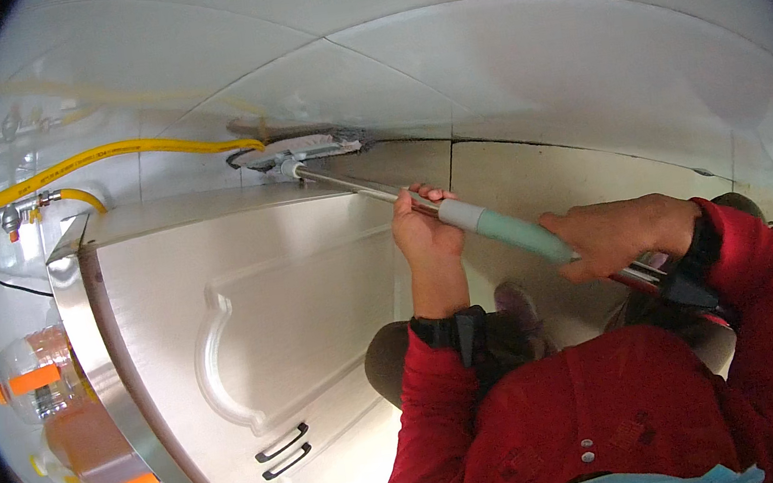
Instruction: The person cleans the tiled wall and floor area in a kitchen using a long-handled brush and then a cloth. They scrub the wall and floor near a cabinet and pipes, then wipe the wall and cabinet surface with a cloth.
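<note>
A metal pole [343,183] with a green and white grip sleeve [527,235] slants across the view. On its far end is a flat mop head [306,150] with a pale pad, against the foot of the tiled wall beside the cabinet's rear edge. My left hand [426,226] is wrapped around the pole just ahead of the white collar. Farther back, my right hand [621,234] grips the pole at the rear end of the green sleeve. The pad's underside is hidden.
To the left stands a white-doored cabinet [307,302] with black handles [283,452] and a steel top edge [99,349]. Bottles [89,444] stand on top. A yellow gas hose [122,149] runs down behind it. Floor tiles [522,167] meet the wall [553,62] on the right.
</note>
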Demonstrator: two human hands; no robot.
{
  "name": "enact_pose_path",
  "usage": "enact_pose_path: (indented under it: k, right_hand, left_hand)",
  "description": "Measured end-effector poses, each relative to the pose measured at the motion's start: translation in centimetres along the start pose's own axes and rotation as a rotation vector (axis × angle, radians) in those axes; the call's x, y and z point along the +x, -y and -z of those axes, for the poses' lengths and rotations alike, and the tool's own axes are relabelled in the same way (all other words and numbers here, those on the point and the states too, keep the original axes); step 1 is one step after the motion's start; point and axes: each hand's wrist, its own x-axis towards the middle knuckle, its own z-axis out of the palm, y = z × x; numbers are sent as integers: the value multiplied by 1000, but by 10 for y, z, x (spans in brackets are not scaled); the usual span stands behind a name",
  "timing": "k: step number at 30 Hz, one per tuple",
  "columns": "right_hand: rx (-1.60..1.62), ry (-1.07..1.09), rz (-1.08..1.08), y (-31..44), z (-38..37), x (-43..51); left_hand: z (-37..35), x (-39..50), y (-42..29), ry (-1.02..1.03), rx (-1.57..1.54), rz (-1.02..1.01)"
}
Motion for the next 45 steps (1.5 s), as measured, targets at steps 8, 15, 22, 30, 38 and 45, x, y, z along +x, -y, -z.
enact_pose_path:
  k: [8, 15, 22, 30, 38, 45]
  right_hand:
    - [-142, -54, -115, -1, -1, 9]
    - [-228, -89, -109, -20, -8, 32]
    - [-186, -113, -59, -26, -11, 29]
    - [-111, -79, 46, -3, -2, 4]
    - [-86, -54, 18, -8, -1, 7]
    - [202, 104, -143, -9, 0, -7]
  left_hand:
    - [5, 16, 7, -54, -56, 10]
    - [21, 48, 16, -179, -96, 101]
    - [26, 44, 19, -136, 47, 57]
    - [3, 8, -6, -2, 10, -2]
    - [-2, 5, -6, -9, -61, 35]
    - [-3, 4, -8, 1, -34, 17]
